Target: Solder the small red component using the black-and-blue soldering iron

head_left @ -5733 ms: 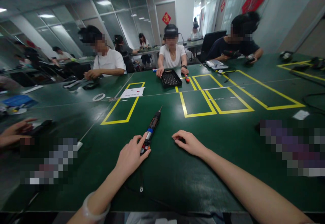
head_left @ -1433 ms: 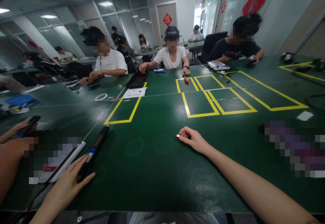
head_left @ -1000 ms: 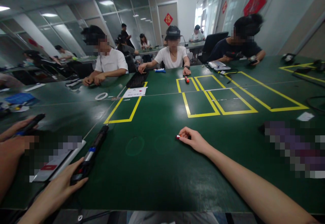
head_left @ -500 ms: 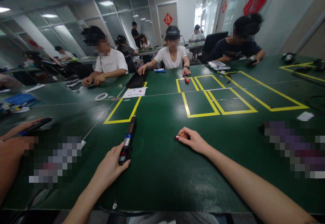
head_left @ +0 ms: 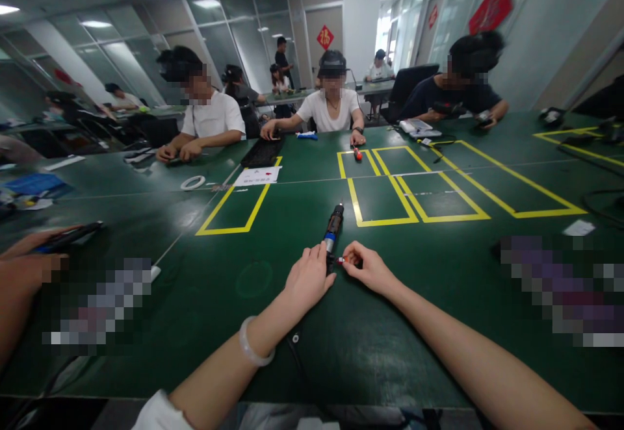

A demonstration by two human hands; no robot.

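In the middle of the green table, my left hand [head_left: 308, 277] is closed around an electric screwdriver [head_left: 334, 223], a dark pen-shaped tool with a blue and silver band. Its tip points away from me. Close on the right, my right hand [head_left: 369, 267] pinches a small red and white piece with some orange [head_left: 340, 260]; the fingers hide most of it. The piece is right beside the tool's rear end, and I cannot tell whether they touch. A dark cable [head_left: 298, 362] runs from below my left hand toward the table's near edge.
Yellow tape outlines [head_left: 385, 222] mark the table ahead. A paper sheet [head_left: 257, 176], tape roll [head_left: 194, 183] and black tray [head_left: 262, 152] lie at left. Co-workers sit opposite; a red-orange object [head_left: 358, 154] lies by one's hand. At far left, another person's hand holds a black device [head_left: 73, 235].
My left hand has moved right with the electric screwdriver, bringing it up to my right hand. My right hand has stayed about in place with the small piece.
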